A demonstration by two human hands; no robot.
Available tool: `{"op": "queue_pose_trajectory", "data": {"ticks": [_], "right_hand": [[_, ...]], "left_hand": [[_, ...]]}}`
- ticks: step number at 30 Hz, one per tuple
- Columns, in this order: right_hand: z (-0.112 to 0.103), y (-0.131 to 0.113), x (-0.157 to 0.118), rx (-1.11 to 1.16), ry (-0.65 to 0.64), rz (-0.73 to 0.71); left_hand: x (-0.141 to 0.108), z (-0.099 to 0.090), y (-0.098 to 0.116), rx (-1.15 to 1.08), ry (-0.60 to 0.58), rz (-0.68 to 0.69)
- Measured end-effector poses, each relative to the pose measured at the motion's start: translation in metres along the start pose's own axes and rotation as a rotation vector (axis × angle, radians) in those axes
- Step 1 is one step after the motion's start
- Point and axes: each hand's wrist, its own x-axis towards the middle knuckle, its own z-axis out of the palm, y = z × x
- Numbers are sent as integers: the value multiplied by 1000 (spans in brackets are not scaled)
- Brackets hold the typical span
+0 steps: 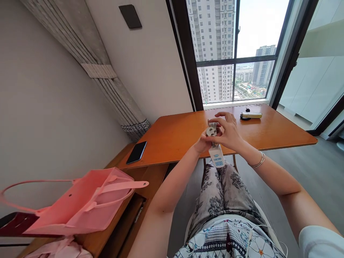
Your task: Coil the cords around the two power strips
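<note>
In front of me, above the near edge of the table, I hold a white power strip (217,157) with its cord bundled up. Blue labels mark the strip's lower end, which hangs down past the table edge. My left hand (202,144) is closed around the cord bundle from below and the left. The round white plug (211,131) faces up on top of the bundle. Around it curls my right hand (229,132), thumb at the plug's lower side and fingers arched over the cord loops behind. The fingers partly hide the bundle.
The orange-brown table (174,138) spans the view below a window. A black phone (136,152) lies at its left end. A second power strip (251,115), white and yellowish with a black cord, lies at the back right. A pink handbag (88,204) stands on a wooden cabinet.
</note>
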Motion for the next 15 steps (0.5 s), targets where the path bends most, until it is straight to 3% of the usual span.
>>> {"op": "queue_pose_trajectory", "data": {"ticks": [4,7,9,12,15], "right_hand": [[-6,7,5,9,-124,49],[-13,22,7,92,-235,64],[-15,35,7,244,-241,106],[-11,53,3,556,-119,332],[0,62,-4,894,-175,565]], "left_hand": [[0,-8,-5,11,-97,40],[-1,-9,-5,45,-127,-28],[-2,-9,-3,30,-130,-70],[-5,-7,7,-84,-99,-94],[-5,-7,18,-203,-38,-93]]}}
